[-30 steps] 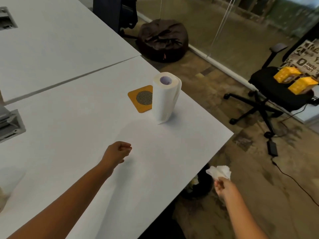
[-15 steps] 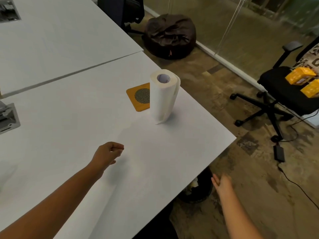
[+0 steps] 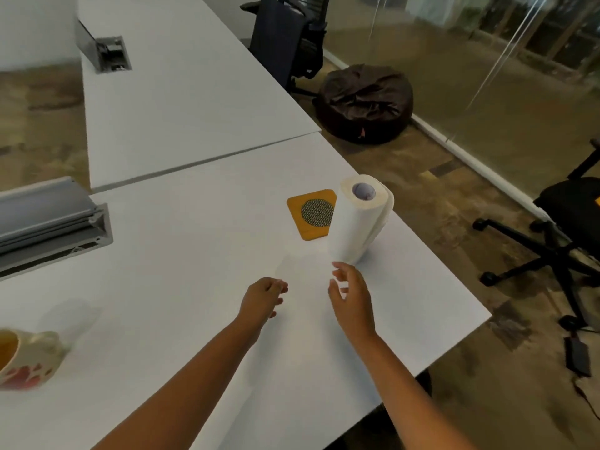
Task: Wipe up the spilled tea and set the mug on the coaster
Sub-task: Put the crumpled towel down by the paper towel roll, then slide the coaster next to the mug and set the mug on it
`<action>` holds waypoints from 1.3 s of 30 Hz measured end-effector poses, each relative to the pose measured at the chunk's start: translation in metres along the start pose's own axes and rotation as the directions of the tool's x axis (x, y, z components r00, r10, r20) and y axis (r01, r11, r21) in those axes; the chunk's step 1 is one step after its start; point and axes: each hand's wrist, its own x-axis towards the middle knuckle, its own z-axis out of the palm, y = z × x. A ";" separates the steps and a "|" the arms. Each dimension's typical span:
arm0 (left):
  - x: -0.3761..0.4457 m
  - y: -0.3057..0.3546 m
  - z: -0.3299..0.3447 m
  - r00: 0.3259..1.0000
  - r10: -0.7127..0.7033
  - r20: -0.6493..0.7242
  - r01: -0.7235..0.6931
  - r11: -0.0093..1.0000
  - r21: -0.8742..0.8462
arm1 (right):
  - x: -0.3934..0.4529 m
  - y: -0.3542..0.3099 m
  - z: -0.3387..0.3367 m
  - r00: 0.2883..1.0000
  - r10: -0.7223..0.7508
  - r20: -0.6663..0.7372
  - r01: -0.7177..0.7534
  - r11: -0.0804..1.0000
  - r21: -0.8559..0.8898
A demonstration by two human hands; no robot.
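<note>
**A:** Two hands up over the worktop (image 3: pixel 194 222), both empty. My left hand (image 3: pixel 263 298) has its fingers loosely curled around nothing. My right hand (image 3: pixel 352 298) is spread open, fingertips just short of the paper towel roll (image 3: pixel 358 219).

**B:** Mug?

**A:** Mug (image 3: pixel 27 360) sits far left at the frame edge, well apart from both hands. Pale body, red pattern, brownish tea inside. It's blurred, so I can't tell if it's tilted or where the handle points.

**B:** Coaster?

**A:** Orange coaster (image 3: pixel 313 214) with a dark mesh disc in the middle, lying flat, just beside the roll on its left; the roll hides its right edge.

**B:** Spill?

**A:** Can't make out any on the white surface from here. No liquid I can mark.

**B:** Handling notes.

**A:** My judgement: the roll is light and soft and stands on end, so it would tip easily. Steady the body with one hand and pull the loose outer sheet with the other. The mug looks ceramic, so heavier, rigid and breakable, and with tea in it, it could slosh. Take it by the handle if that can be reached, otherwise wrap around the body, keep it level, and lower it onto the mesh centre.

**B:** Background?

**A:** Brown beanbag (image 3: pixel 365 102) on the floor, office chair (image 3: pixel 565 228) to the right.
</note>
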 end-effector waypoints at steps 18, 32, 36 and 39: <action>0.093 0.006 -0.064 0.966 -0.069 -0.251 0.031 0.987 -0.155 | 0.171 -0.009 0.119 0.950 0.213 0.229 -0.030 0.791 -0.611; 0.117 -0.007 -0.067 0.967 -0.148 -0.208 0.091 0.961 -0.262 | 0.155 -0.020 0.149 0.941 0.191 0.279 -0.036 0.877 -0.478; 0.123 -0.007 -0.058 0.956 -0.182 -0.230 0.132 0.967 -0.218 | 0.117 -0.051 0.167 0.842 0.105 0.529 0.146 0.900 -0.411; 0.133 -0.005 -0.052 0.930 -0.242 -0.278 0.196 0.963 -0.183 | 0.103 -0.063 0.168 0.712 0.087 0.697 0.065 0.980 -0.189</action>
